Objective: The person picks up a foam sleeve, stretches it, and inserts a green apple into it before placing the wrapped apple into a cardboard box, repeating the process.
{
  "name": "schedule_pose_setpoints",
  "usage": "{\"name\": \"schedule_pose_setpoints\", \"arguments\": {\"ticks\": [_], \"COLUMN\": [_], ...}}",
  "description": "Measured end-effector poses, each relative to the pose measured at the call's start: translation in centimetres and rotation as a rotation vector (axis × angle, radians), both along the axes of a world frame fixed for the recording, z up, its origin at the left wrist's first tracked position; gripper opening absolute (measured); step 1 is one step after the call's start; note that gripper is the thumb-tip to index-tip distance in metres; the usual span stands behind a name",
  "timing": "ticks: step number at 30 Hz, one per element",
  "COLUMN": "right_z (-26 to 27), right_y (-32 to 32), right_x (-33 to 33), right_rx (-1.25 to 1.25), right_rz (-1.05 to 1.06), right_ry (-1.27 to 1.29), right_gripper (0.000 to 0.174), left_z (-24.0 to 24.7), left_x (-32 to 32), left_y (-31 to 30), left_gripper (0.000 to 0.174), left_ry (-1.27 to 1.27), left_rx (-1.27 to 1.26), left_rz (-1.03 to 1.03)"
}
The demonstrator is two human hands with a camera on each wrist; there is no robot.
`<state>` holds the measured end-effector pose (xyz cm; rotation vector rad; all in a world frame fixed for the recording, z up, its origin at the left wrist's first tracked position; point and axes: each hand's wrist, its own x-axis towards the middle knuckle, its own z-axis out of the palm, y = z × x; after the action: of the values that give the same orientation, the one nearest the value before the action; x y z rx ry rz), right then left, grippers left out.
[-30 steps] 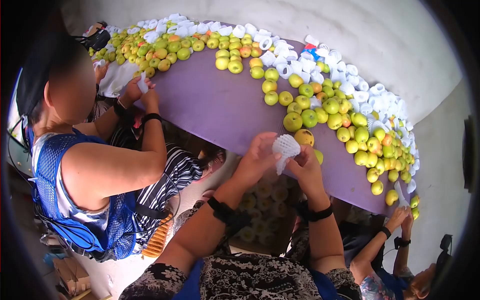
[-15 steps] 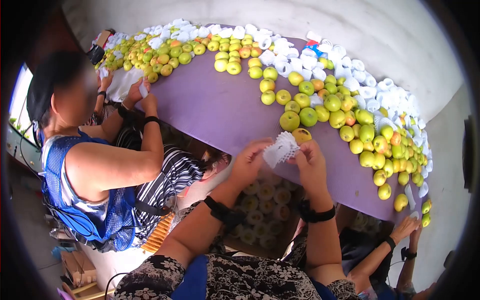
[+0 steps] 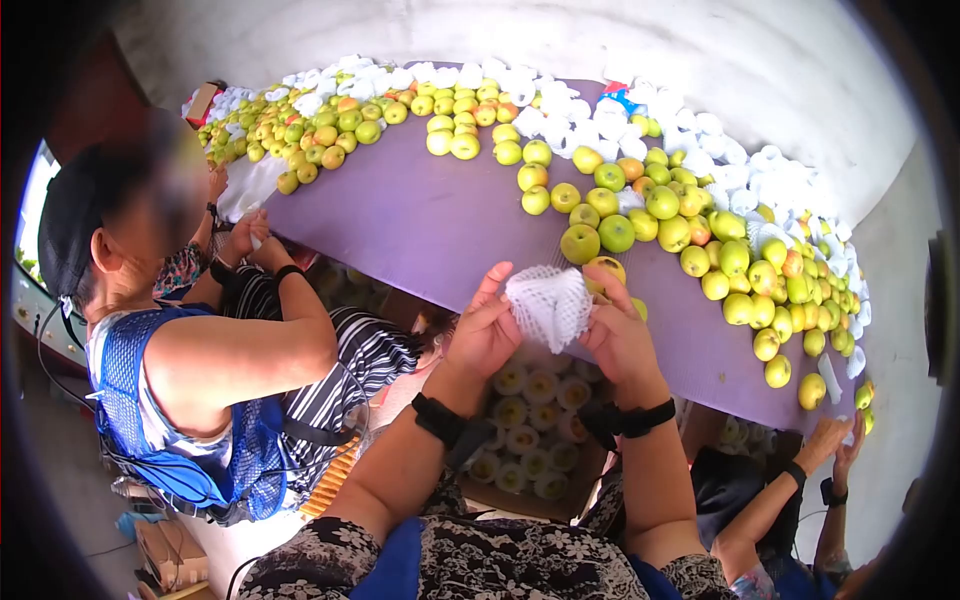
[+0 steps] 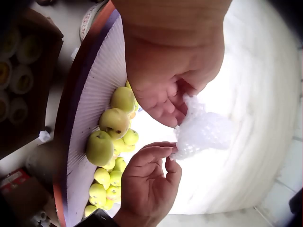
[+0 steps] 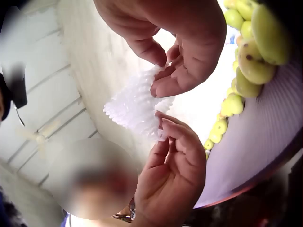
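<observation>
A white foam net sleeve is stretched between both hands above the table's front edge. My left hand pinches its left side, and my right hand pinches the opposite side. In the left wrist view the net hangs between the fingertips of the left hand and the right hand. The right wrist view shows the net spread to a point, held by the right hand and the left hand. A yellow apple lies just behind the right fingers.
Many green-yellow apples and piled white net sleeves line the far side of the purple table. Below its edge stands a box of wrapped apples. One person sits at the left, another person's hands work at the right.
The net has turned and is spread wider between the hands, which have moved slightly left. At the left, the neighbouring person's hands have moved lower and further left.
</observation>
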<state>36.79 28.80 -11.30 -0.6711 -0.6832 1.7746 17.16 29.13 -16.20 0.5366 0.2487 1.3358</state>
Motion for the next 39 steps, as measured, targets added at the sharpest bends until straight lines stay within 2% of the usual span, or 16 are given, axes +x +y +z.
{"name": "schedule_pose_setpoints", "arguments": {"ticks": [4,10,11,12,14,15,18,20,21,23,24,26,32,35,37,39], "right_z": [-2.0,-0.1,0.1,0.1,0.2,0.1,-0.5,-1.3,-1.7,-2.3,-1.9,-0.6,-0.3,0.8,0.5,0.0], "right_y": [1.0,0.2,0.2,0.3,0.2,0.1,-0.3,-0.5,-0.5,-0.6,-0.8,-1.2,-1.9,-2.9,-3.2,-3.2], "right_x": [0.1,-1.0,-1.2,-1.2,-1.2,-1.1,-1.5,-2.3,-2.5,-2.6,-2.6,-2.3,-0.9,-1.0,-1.3,-1.4], "right_rx": [0.072,0.662,0.653,0.518,0.246,0.262,0.338,0.438,0.457,0.493,0.406,0.231,0.297,0.205,0.182,0.085], "right_rz": [0.16,0.0,0.001,0.011,0.028,0.022,-0.017,-0.076,-0.089,-0.107,-0.038,0.093,0.483,0.348,0.263,0.193], "right_ry": [0.0,-0.735,-0.67,-0.535,-0.265,-0.299,-0.416,-0.512,-0.523,-0.548,-0.464,-0.291,-0.368,-0.322,-0.117,0.078], "right_gripper": [0.048,0.066,0.064,0.062,0.058,0.055,0.048,0.046,0.046,0.045,0.046,0.048,0.044,0.038,0.031,0.028], "left_z": [0.0,-0.9,-1.2,-1.3,-1.3,-1.1,-0.3,1.8,1.1,-0.1,-0.2,-0.2,0.2,-0.8,0.0,0.8], "left_x": [-1.5,-2.1,-2.1,-2.2,-2.3,-2.5,-2.1,-0.9,-0.7,-0.3,0.0,0.4,0.6,0.9,0.9,0.9], "left_y": [0.1,0.3,0.2,0.0,-0.4,-0.4,-0.7,-1.8,-2.0,-2.6,-2.8,-3.2,-4.3,-4.4,-4.8,-5.0], "left_gripper": [0.041,0.037,0.037,0.036,0.034,0.035,0.046,0.052,0.053,0.049,0.048,0.044,0.034,0.027,0.024,0.022], "left_ry": [-0.136,0.084,0.125,0.166,0.364,0.479,0.592,0.595,0.544,0.763,0.871,0.798,0.831,0.729,0.695,0.818], "left_rx": [-0.002,-0.049,-0.053,-0.056,-0.061,-0.041,0.09,0.29,0.251,0.18,0.142,0.074,0.08,0.097,0.074,0.073], "left_rz": [-0.017,-0.038,-0.073,-0.11,-0.007,0.076,0.189,0.08,-0.021,-0.162,-0.234,-0.278,-0.471,-0.57,-0.649,-0.656]}}
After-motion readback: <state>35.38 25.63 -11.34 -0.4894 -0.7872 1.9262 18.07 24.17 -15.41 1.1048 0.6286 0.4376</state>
